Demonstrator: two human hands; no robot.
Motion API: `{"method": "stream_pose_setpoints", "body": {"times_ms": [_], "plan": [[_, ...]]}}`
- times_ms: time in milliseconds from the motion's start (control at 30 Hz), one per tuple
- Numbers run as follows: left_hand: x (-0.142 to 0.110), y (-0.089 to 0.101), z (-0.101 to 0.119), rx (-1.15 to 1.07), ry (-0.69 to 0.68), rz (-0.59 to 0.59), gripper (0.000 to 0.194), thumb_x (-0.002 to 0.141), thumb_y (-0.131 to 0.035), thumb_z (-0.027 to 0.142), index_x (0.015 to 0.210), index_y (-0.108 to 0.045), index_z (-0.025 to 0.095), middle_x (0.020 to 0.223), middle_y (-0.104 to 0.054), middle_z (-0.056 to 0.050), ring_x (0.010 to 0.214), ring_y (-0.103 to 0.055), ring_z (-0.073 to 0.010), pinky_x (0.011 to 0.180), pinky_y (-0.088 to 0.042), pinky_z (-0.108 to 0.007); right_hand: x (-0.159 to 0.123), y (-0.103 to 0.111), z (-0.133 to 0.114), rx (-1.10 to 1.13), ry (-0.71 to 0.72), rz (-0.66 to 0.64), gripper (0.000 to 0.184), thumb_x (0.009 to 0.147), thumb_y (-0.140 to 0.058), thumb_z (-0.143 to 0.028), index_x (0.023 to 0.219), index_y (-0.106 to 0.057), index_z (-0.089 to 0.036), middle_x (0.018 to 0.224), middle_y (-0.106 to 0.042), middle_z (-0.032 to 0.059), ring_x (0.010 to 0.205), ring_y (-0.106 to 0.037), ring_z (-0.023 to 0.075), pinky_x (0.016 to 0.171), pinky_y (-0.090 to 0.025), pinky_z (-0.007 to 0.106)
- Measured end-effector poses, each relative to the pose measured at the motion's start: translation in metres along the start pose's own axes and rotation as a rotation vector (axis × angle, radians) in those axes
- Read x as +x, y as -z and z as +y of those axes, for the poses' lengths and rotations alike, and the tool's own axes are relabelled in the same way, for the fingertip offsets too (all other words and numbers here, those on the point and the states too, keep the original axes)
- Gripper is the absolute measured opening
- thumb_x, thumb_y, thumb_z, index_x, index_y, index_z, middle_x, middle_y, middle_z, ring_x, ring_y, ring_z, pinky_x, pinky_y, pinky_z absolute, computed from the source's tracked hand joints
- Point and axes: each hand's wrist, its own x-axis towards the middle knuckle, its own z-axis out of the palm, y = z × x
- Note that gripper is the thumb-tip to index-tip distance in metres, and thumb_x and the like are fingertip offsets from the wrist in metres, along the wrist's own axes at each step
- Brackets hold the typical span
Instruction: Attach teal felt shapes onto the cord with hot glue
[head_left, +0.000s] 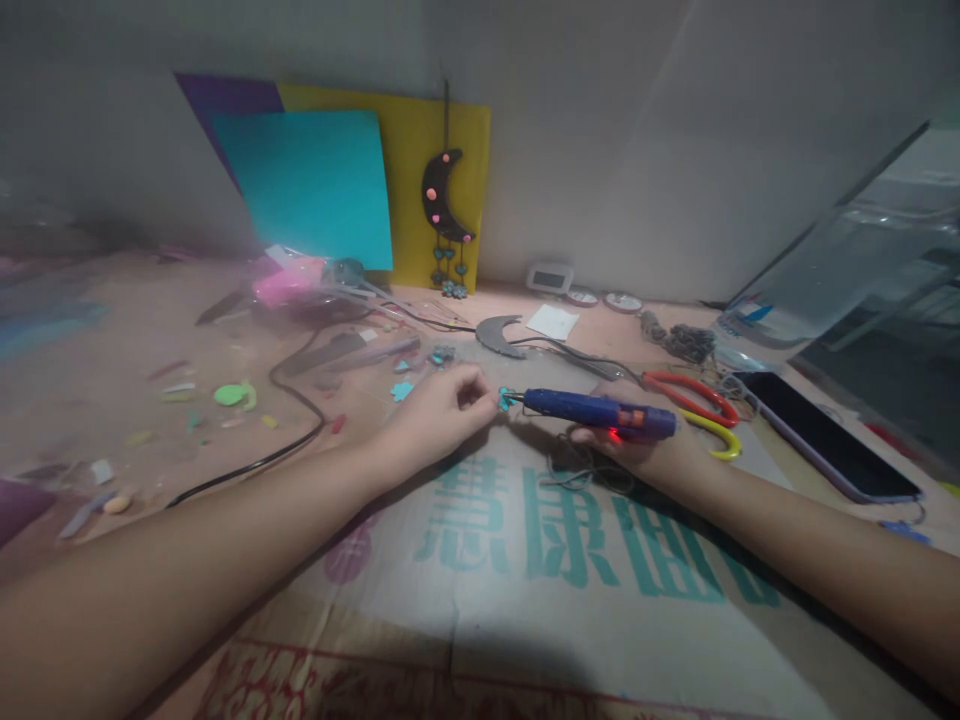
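Note:
My right hand (637,448) grips a blue glue gun (600,411) with a red light glowing near its handle; the nozzle points left. My left hand (442,410) is closed in a pinch on a small teal piece (506,398) held right at the nozzle tip. Both hands rest over a flattened cardboard sheet (570,590) printed with large teal characters. A grey crescent cut-out (499,335) lies just beyond the hands.
Red and yellow handled pliers (697,405) and a black phone (821,435) lie to the right. A black cable (292,410) runs across the left. Coloured scraps, a pink object in plastic (289,282), coloured sheets (307,185) and a hanging moon ornament (442,200) stand at the back wall.

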Motion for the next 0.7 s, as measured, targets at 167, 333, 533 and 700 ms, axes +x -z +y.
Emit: {"method": "stream_pose_setpoints", "body": {"times_ms": [167,333,533,700], "plan": [[0.0001,-0.0002,-0.001,0.002,-0.001,0.003,0.017,0.084,-0.051,0.029,0.07,-0.052,0.019,0.055,-0.056,0.003,0.051,-0.051,-0.0119,0.05,-0.034,-0.023,-0.0002,0.0006,0.0002,0.011,0.016,-0.009,0.034,0.077,-0.065,-0.056,0.069,-0.06,-0.023,0.065,-0.061,0.0025,0.063,-0.057,0.0188,0.058,-0.042,0.031],[-0.0001,0.0004,-0.0004,0.007,0.005,-0.002,0.017,0.084,-0.051,0.029,0.071,-0.053,0.019,0.056,-0.056,0.003,0.052,-0.051,-0.012,0.051,-0.033,-0.023,-0.0002,0.0033,-0.0044,-0.022,0.006,-0.03,0.031,0.078,-0.068,-0.051,0.068,-0.06,-0.023,0.063,-0.061,0.0022,0.062,-0.055,0.018,0.056,-0.038,0.03],[0.0002,0.0001,-0.0005,-0.008,0.005,-0.001,0.015,0.083,-0.052,0.027,0.071,-0.053,0.019,0.057,-0.056,0.003,0.051,-0.05,-0.0118,0.051,-0.034,-0.023,-0.0001,0.0018,-0.002,-0.021,0.007,0.01,0.033,0.077,-0.068,-0.053,0.068,-0.059,-0.022,0.063,-0.061,0.0023,0.062,-0.056,0.0187,0.057,-0.04,0.03],[0.0003,-0.0001,-0.0013,-0.035,0.016,0.005,0.013,0.082,-0.052,0.027,0.071,-0.052,0.019,0.056,-0.056,0.003,0.052,-0.051,-0.0123,0.051,-0.035,-0.023,0.0004,0.0011,0.0008,-0.042,-0.004,0.014,0.032,0.077,-0.067,-0.051,0.067,-0.059,-0.021,0.063,-0.061,0.0029,0.063,-0.057,0.0195,0.056,-0.041,0.031]]}}
